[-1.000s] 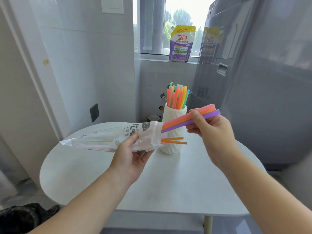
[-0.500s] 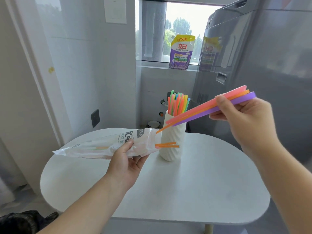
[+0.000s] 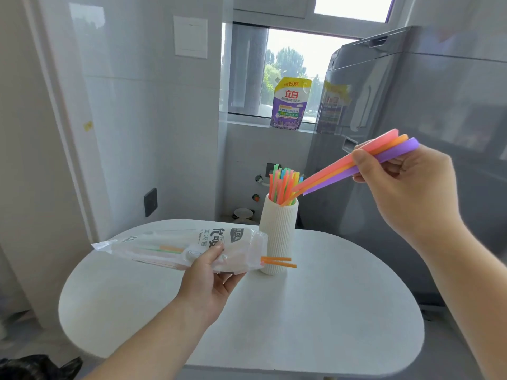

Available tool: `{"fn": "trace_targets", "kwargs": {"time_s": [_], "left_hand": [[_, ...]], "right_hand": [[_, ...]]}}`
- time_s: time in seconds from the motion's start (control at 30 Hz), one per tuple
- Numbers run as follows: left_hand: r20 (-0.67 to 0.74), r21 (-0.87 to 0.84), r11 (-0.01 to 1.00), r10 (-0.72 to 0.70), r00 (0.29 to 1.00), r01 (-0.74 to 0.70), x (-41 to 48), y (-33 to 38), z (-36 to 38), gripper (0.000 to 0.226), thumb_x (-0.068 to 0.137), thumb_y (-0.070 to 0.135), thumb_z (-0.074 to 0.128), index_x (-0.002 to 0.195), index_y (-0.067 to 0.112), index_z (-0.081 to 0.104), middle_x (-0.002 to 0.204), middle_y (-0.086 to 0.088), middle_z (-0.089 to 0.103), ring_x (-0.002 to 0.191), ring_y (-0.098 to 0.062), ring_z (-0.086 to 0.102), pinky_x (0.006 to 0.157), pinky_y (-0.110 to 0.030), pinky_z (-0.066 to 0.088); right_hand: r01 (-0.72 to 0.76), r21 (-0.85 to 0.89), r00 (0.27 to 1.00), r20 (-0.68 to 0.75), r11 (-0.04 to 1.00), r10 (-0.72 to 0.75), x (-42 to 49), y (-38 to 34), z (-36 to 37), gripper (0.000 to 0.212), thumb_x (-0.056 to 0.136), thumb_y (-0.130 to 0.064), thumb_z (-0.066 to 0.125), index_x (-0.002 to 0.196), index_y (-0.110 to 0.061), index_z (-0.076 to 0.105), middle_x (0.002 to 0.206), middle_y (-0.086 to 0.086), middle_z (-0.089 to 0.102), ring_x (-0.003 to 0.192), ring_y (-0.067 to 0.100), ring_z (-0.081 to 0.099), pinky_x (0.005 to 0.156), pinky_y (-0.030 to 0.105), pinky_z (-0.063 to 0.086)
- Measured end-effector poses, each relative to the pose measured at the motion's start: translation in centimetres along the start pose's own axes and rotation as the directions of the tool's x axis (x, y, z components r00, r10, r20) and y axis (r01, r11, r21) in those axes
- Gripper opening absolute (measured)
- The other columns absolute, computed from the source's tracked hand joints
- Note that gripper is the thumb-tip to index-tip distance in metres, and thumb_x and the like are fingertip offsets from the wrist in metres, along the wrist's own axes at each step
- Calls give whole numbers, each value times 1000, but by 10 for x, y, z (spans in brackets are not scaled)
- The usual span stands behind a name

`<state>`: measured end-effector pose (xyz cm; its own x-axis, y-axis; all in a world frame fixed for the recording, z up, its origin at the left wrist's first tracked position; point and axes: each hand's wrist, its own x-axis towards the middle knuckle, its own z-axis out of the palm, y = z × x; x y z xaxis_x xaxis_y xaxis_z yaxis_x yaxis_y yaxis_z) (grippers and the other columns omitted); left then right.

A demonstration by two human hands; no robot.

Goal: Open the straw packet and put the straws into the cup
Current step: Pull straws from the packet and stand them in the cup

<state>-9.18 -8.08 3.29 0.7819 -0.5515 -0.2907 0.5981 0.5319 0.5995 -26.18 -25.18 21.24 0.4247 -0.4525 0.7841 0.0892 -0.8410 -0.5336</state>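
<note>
While the left hand grips the straw packet above the white table, its fingers are closed around the plastic so the open end points at the cup. Two orange straws poke out of that end, just in front of the cup, so the packet is not empty yet.

Up on the other side, the right hand pinches three straws, pink, orange and purple. They tilt down so their low tips reach the mouth of the cup, likely so they can slide in. Many bright straws already stand in the cup.

Black Chinese words and the small word "Straw" are printed on the packet. On the window ledge, the purple and yellow pouch shows "150" and big red Chinese letters.
</note>
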Motion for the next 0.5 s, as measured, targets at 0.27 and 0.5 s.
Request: {"fn": "trace_targets", "kwargs": {"time_s": [0.27, 0.5], "left_hand": [[-2, -24, 1000, 14, 1000, -14, 1, 4, -2, 32, 98, 10, 65, 129, 9, 65, 94, -9, 82, 74, -21, 80, 55, -35, 64], [4, -4, 1000, 10, 1000, -10, 3, 3, -1, 34, 97, 10, 67, 131, 9, 65, 96, -10, 82, 75, -22, 80, 56, -35, 63]], "right_hand": [[35, -53, 999, 2, 998, -35, -1, -4, 9, 9, 92, -24, 71, 85, -30, 71, 75, -19, 69, 76, 3, 70, 64, 5, 47], [16, -145, 999, 52, 989, -8, 1, 7, 26, 10, 91, -28, 71, 87, -20, 76, 74, -3, 75, 70, 22, 72, 70, 33, 58]]}}
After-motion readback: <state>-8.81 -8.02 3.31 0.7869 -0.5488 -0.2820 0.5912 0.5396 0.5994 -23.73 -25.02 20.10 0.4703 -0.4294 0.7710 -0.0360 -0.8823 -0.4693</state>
